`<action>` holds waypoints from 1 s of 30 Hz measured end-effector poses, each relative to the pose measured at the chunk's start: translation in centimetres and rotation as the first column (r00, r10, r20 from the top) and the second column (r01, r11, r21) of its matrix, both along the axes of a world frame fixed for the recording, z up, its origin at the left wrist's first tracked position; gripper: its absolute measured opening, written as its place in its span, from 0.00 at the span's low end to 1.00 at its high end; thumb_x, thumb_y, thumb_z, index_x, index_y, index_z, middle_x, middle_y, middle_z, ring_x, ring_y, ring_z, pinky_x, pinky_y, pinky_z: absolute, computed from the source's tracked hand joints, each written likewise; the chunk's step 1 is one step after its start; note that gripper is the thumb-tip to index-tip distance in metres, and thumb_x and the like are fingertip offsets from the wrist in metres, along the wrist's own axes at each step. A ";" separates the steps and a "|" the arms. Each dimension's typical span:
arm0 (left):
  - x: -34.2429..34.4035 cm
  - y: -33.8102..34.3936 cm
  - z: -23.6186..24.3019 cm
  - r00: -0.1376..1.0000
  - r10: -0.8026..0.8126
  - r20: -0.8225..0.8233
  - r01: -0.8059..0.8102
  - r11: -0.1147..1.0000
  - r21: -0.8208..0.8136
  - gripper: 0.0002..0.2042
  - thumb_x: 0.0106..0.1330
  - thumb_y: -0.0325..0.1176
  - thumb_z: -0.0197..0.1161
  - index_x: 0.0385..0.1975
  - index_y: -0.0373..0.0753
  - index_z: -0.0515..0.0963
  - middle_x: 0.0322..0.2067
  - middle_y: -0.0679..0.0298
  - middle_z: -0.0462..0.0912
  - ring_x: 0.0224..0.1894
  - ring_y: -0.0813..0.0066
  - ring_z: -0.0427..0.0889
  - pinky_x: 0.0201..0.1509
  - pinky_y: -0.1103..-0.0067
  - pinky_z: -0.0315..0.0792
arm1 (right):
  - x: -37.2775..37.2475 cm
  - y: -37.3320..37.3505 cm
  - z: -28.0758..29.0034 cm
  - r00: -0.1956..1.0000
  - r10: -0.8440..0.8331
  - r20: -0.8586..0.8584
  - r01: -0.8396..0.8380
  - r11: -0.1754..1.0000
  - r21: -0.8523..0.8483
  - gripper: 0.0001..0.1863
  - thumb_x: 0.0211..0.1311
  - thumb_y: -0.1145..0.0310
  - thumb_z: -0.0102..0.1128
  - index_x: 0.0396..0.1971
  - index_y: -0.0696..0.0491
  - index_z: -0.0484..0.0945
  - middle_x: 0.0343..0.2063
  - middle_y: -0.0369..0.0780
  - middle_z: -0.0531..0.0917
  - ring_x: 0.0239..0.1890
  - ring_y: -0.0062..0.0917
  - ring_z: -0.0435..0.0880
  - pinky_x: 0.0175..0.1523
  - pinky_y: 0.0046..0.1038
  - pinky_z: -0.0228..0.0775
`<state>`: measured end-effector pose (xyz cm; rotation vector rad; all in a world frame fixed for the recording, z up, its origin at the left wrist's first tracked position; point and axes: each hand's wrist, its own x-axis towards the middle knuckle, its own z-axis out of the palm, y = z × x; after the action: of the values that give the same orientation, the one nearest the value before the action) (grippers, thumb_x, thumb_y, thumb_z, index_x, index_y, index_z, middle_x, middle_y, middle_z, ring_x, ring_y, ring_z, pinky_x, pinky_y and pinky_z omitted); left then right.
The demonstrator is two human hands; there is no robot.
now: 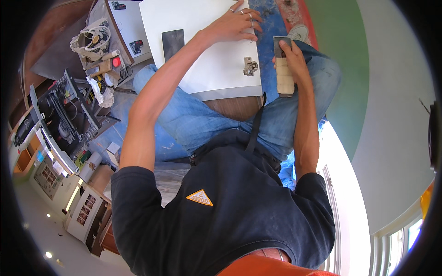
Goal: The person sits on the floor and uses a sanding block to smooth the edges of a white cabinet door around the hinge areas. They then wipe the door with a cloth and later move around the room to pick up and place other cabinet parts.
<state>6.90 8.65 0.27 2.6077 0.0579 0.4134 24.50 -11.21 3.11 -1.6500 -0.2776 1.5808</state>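
Note:
A white panel (212, 60) lies across my legs with a metal hinge (250, 67) near its right edge and a dark rectangular sheet (172, 43) on its left part. My left hand (232, 26) rests near the panel's upper right edge, ringed fingers apart and slightly bent. Right of the panel, my right hand (292, 62) is closed on a long beige segmented block (284, 83) with a dark, flat top end, held over my right leg.
A second white panel (126, 25) with hinges stands at upper left, beside a cloth bag (90, 43) and small tools (110, 69). A dark metal frame (64, 115) with cables lies farther left on a blue floor covering (170, 147). A green and white wall curves along the right.

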 end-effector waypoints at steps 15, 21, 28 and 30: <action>-5.5 -1.4 0.3 0.982 0.182 -0.044 -0.172 0.971 0.166 0.22 0.59 0.31 0.68 0.56 0.56 0.81 0.54 0.63 0.80 0.59 0.61 0.78 0.68 0.67 0.71 | -1.0 4.0 -2.1 0.961 0.276 0.021 -0.276 0.952 0.130 0.20 0.72 0.55 0.55 0.52 0.56 0.79 0.38 0.35 0.80 0.39 0.17 0.74 0.44 0.23 0.69; -5.5 -2.0 1.1 0.996 0.030 -0.078 -0.011 0.972 0.233 0.27 0.57 0.33 0.67 0.60 0.60 0.79 0.57 0.66 0.78 0.61 0.63 0.76 0.73 0.68 0.66 | -1.7 3.1 -1.8 0.954 0.301 0.021 -0.301 0.947 0.112 0.18 0.73 0.57 0.54 0.49 0.55 0.79 0.34 0.32 0.77 0.35 0.16 0.71 0.39 0.21 0.67; -5.7 -1.9 1.0 0.992 0.095 -0.080 -0.073 0.967 0.243 0.21 0.59 0.33 0.64 0.53 0.61 0.83 0.52 0.76 0.81 0.61 0.77 0.76 0.72 0.72 0.66 | -2.3 3.2 -2.2 0.975 0.218 -0.038 -0.215 0.973 0.086 0.16 0.73 0.58 0.54 0.49 0.54 0.78 0.33 0.30 0.76 0.33 0.14 0.70 0.38 0.19 0.66; -5.7 -1.9 0.9 0.992 0.100 -0.072 -0.082 0.971 0.225 0.21 0.58 0.32 0.64 0.53 0.61 0.83 0.52 0.76 0.81 0.61 0.77 0.76 0.70 0.73 0.67 | -2.3 3.4 -2.6 0.973 0.229 -0.041 -0.224 0.970 0.095 0.18 0.73 0.57 0.54 0.50 0.55 0.78 0.34 0.32 0.77 0.34 0.16 0.70 0.39 0.21 0.67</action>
<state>1.25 6.74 1.12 2.8504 0.1692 0.3612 22.21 -7.78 0.49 -1.5482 -0.5181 1.7505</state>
